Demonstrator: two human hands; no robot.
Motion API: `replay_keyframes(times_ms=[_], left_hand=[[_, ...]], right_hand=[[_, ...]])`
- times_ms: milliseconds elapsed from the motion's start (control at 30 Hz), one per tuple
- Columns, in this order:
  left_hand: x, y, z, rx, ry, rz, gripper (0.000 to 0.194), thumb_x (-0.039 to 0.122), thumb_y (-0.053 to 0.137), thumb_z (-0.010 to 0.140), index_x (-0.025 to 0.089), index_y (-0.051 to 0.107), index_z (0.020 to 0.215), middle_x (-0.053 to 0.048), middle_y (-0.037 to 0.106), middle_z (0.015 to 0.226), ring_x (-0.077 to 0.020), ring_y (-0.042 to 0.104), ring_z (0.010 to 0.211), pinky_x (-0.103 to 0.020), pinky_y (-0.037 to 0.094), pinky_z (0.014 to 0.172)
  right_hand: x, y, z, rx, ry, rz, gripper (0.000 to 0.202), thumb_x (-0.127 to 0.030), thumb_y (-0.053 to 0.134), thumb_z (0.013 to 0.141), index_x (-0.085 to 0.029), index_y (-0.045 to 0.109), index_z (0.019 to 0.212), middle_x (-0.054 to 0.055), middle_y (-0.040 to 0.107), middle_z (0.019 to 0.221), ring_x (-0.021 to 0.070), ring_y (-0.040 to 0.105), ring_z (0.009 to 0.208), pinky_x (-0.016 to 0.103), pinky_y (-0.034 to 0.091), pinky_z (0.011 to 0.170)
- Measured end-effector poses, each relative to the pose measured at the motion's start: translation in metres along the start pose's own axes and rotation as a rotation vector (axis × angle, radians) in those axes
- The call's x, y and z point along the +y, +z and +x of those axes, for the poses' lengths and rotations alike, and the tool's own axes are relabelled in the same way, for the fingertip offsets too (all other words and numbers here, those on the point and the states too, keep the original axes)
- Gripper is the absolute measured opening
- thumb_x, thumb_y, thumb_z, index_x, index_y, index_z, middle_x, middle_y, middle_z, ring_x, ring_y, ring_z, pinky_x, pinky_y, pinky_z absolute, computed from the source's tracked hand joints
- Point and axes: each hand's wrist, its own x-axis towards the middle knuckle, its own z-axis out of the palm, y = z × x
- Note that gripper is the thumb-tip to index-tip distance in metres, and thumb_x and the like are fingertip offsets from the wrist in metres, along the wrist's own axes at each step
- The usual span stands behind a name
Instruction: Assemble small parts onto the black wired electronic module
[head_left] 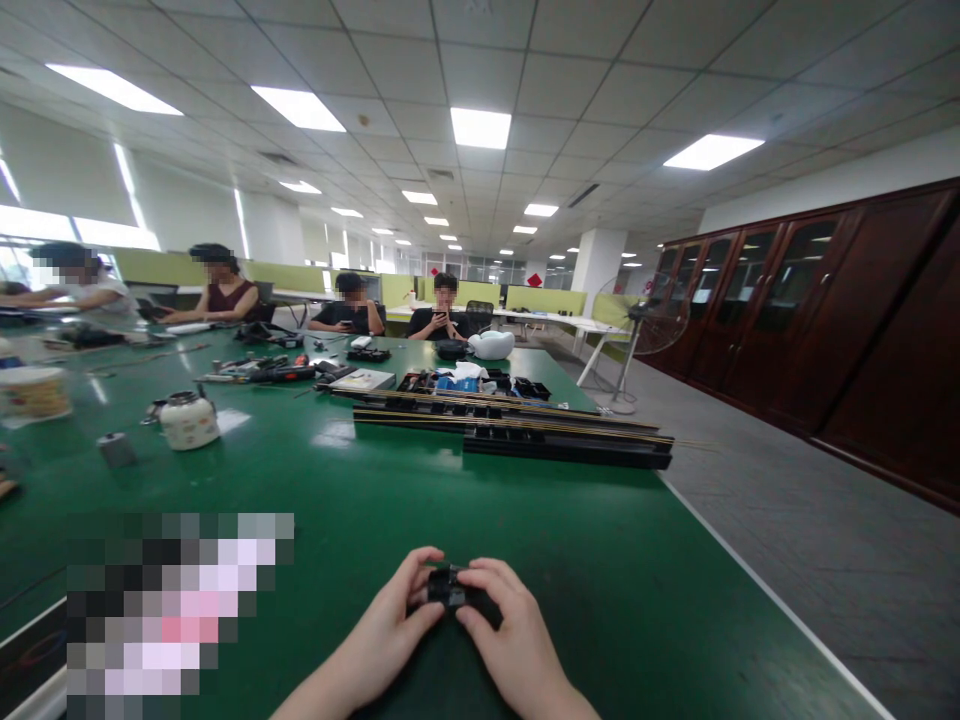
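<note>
Near the front of the green table point(600, 560), a small black object point(448, 588) is gripped between both hands. My left hand point(397, 620) has its thumb and fingers round the object's left end. On the right part of it are the thumb and fingertips of my right hand point(510, 620). The two hands are close together but apart. What the black object is cannot be made out, and the fingers cover parts of it.
Beyond my hands lie long black rails point(570, 450) with thin rods. A patterned pot point(189, 420) and a grey cylinder point(116, 450) stand at left. Tools point(277, 370) lie farther back. Several people sit around the far side. The table's right edge borders the floor.
</note>
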Motion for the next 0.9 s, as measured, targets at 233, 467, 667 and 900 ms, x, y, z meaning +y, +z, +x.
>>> replay_keyframes(times_ms=[233,467,667,900], left_hand=[[0.000,0.001,0.001,0.035,-0.022,-0.096,0.037,0.025,0.054,0.073,0.024,0.036,0.106,-0.006,0.057,0.106,-0.0189,0.057,0.096,-0.037,0.038,0.091],[-0.002,-0.001,0.002,0.011,0.002,-0.100,0.036,0.022,0.051,0.075,0.024,0.035,0.107,-0.006,0.055,0.107,-0.0189,0.056,0.100,-0.038,0.037,0.093],[-0.002,0.002,0.000,0.017,0.030,-0.060,0.034,0.019,0.054,0.072,0.024,0.041,0.103,-0.006,0.053,0.111,-0.0200,0.050,0.110,-0.038,0.033,0.098],[0.001,0.006,-0.001,0.016,-0.004,-0.064,0.042,0.017,0.058,0.069,0.023,0.040,0.106,-0.006,0.057,0.104,-0.0205,0.055,0.103,-0.038,0.036,0.095]], right_hand=[[0.001,0.002,0.000,0.056,-0.004,0.060,0.041,-0.013,0.056,0.067,-0.024,0.056,0.107,0.004,0.058,0.110,0.0199,0.055,0.100,0.033,0.041,0.091],[0.003,0.002,0.000,0.008,0.039,0.064,0.037,-0.022,0.055,0.073,-0.025,0.055,0.109,0.003,0.062,0.105,0.0190,0.058,0.096,0.032,0.043,0.087],[0.009,0.006,0.000,0.012,0.097,0.081,0.041,-0.025,0.056,0.073,-0.023,0.051,0.113,0.003,0.064,0.097,0.0180,0.060,0.091,0.030,0.044,0.083],[0.008,0.006,0.000,0.002,0.100,0.056,0.043,-0.025,0.057,0.071,-0.025,0.050,0.113,0.002,0.063,0.093,0.0177,0.060,0.086,0.028,0.044,0.079]])
